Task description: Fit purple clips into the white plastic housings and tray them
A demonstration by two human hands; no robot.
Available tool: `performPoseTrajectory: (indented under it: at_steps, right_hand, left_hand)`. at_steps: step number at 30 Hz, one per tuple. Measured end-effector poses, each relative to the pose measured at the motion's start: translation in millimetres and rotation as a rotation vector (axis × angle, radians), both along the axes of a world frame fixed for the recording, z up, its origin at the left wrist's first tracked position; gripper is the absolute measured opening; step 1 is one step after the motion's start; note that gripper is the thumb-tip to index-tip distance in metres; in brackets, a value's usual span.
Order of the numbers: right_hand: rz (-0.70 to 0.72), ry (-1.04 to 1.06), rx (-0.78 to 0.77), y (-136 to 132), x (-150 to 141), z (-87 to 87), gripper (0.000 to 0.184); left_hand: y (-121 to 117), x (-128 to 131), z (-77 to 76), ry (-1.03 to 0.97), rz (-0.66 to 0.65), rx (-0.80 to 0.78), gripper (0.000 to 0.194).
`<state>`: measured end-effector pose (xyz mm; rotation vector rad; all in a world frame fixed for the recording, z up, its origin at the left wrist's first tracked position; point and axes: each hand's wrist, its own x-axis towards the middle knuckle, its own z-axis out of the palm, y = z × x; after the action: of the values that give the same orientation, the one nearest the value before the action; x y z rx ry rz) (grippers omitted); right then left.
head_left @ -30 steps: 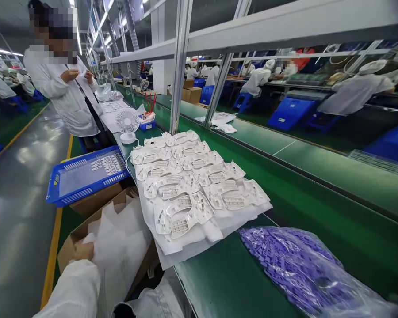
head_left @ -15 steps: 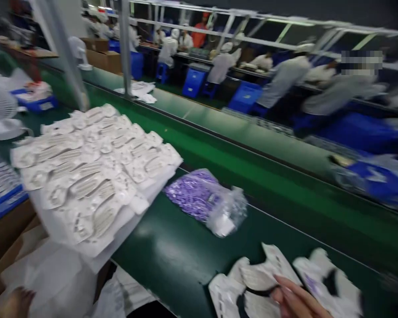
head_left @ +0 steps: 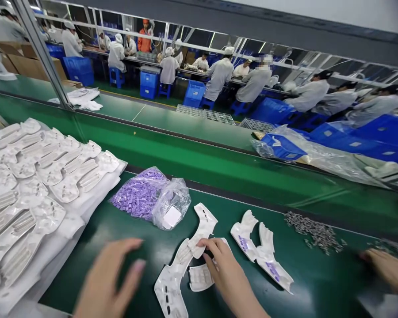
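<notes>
My right hand (head_left: 227,276) pinches the edge of a white curved plastic shell (head_left: 205,223) on the green table. Its fingers partly cover that piece. Beneath and beside it lie another white shell (head_left: 172,282) with dark slots and a ribbed white part (head_left: 199,277). Over the table to the left, my left hand (head_left: 109,280) is blurred, thumb and fingers apart with nothing between them. White shells with purple pieces (head_left: 273,267) rest right of my right hand. A clear bag of small purple pieces (head_left: 141,194) lies beyond my hands.
Many white shells (head_left: 58,165) cover white sheeting at left. Small grey parts (head_left: 313,229) are heaped at right, near another person's blurred hand (head_left: 386,269). A green ledge (head_left: 172,148) runs along the table's back. Co-workers and blue bins (head_left: 149,81) stand beyond.
The view has swung right, showing the grey parts and another person's hand. My left hand has come up from the paper at lower left to over the table. My right hand stays at the shells.
</notes>
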<state>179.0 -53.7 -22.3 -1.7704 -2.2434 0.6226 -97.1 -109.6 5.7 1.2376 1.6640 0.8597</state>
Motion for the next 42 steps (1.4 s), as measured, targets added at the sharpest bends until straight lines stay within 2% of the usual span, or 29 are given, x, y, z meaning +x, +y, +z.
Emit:
performPoseTrajectory:
  at_steps: [2, 4, 6, 8, 12, 13, 15, 16, 18, 20, 24, 28, 31, 35, 39, 42]
  right_hand:
    - [0.074, -0.080, 0.070, 20.6, -1.7, 14.6, 0.024]
    - [0.117, -0.092, 0.089, 46.3, -14.2, 25.7, 0.025]
    - [0.148, -0.051, 0.108, 73.9, -34.9, 27.0, 0.026]
    - [0.187, -0.020, 0.136, 99.0, -56.6, 17.6, 0.027]
    - [0.238, -0.004, 0.161, 128.1, -80.4, -10.2, 0.030]
    - [0.242, -0.007, 0.155, 130.3, -81.4, -14.2, 0.027]
    - [0.245, -0.018, 0.134, 130.8, -80.0, -16.9, 0.019]
    - [0.244, -0.024, 0.121, 130.0, -78.6, -16.1, 0.016]
    - [0.244, -0.033, 0.095, 127.9, -76.4, -11.9, 0.013]
    - [0.247, -0.036, 0.071, 126.2, -75.8, -7.0, 0.012]
    - [0.272, -0.022, 0.050, 124.0, -76.3, -0.3, 0.015]
    - [0.275, 0.031, 0.038, 123.8, -73.8, 1.4, 0.015]
    - [0.274, 0.091, 0.010, 126.5, -71.4, 2.1, 0.018]
    - [0.293, 0.143, -0.049, 129.5, -69.6, 4.9, 0.031]
    - [0.313, 0.145, -0.099, 127.7, -68.8, 7.2, 0.017]
    - [0.291, 0.125, -0.125, 124.8, -69.5, 6.9, 0.014]
  left_hand:
    - [12.0, 31.7, -0.4, 0.142, -0.251, -0.146, 0.069]
    - [20.6, 59.9, -5.2, 0.310, -0.447, -0.270, 0.077]
    - [23.4, 76.5, -11.9, 0.415, -0.508, -0.291, 0.064]
    - [21.2, 78.2, -18.6, 0.477, -0.509, -0.291, 0.053]
    - [12.3, 49.2, -26.6, 0.497, -0.388, -0.313, 0.045]
    - [10.7, 40.0, -26.3, 0.437, -0.347, -0.315, 0.040]
    - [9.2, 25.3, -21.3, 0.184, -0.288, -0.326, 0.027]
    - [9.6, 20.8, -16.4, 0.007, -0.261, -0.322, 0.028]
    - [13.0, 18.3, -2.6, -0.328, -0.181, -0.307, 0.041]
    - [19.5, 22.6, 14.4, -0.512, -0.075, -0.304, 0.052]
    - [33.9, 35.3, 45.0, -0.602, 0.038, -0.322, 0.061]
    - [40.2, 40.7, 61.2, -0.726, 0.059, -0.281, 0.066]
    - [42.5, 43.5, 64.7, -0.810, 0.095, -0.244, 0.057]
    - [46.2, 48.0, 61.3, -0.959, 0.122, -0.236, 0.047]
    - [49.9, 50.5, 56.9, -1.082, 0.141, -0.203, 0.057]
    - [53.9, 52.6, 58.7, -1.113, 0.233, -0.179, 0.051]
